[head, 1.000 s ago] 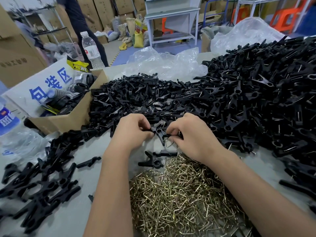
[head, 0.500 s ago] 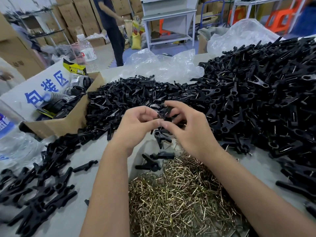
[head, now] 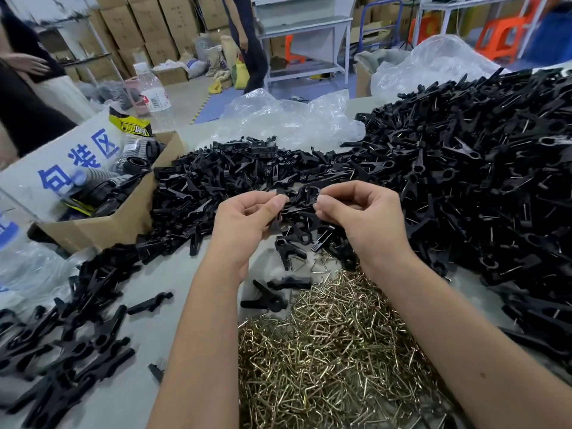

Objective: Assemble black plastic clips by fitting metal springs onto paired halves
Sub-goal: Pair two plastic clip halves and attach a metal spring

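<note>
Both hands are raised above the grey counter (head: 185, 274), the left hand (head: 244, 224) and right hand (head: 365, 218) each with a curled grip pinching one end of a small black plastic clip half (head: 298, 196), over the heap of brass-coloured wire springs (head: 334, 342)

Bare table (head: 185, 274) shows in a strip between the left forearm and the scattered clips (head: 71, 332) on the near left; a lone clip half (head: 150, 303) lies in it. Ahead, a heap of clip halves (head: 235, 171) blocks the way, joined on the right by a taller clip pile (head: 470, 168). The cardboard box (head: 108, 224) walls the far left. Springs (head: 328, 351) fill the table between the forearms.
</note>
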Demonstrator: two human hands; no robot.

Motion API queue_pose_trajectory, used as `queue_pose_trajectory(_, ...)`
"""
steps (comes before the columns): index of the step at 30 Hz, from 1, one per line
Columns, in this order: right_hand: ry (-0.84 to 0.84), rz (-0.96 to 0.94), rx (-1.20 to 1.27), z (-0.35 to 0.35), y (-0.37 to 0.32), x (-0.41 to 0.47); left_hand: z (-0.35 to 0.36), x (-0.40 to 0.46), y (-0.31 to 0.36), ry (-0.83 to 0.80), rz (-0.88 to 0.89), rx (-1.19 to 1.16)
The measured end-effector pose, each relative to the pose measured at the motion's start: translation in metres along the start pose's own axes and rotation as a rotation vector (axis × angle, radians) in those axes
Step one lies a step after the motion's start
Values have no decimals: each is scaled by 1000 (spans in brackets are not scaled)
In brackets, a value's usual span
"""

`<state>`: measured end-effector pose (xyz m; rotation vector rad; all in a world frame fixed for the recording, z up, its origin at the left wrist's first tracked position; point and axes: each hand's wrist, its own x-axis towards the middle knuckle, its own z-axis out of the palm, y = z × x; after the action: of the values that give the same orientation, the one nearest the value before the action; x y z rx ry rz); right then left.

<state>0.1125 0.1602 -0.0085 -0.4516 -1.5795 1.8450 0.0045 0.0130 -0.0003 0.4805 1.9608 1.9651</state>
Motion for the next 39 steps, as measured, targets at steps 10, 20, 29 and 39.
queue_pose_trajectory(10, 43, -64, -64, 6, 2, -3, 21, -4, 2, -90, 35, -25)
queue_pose_trajectory(20, -14, -105, -166, 5, 2, -5, 18, -7, 5, -118, 46, -4)
queue_pose_trajectory(29, -78, -118, -184, 4, 4, -4, 13, -7, 5, -144, -1, -84)
queue_pose_trajectory(39, -4, -118, -190, 6, 5, -6, 14, -7, 6, -140, -32, -139)
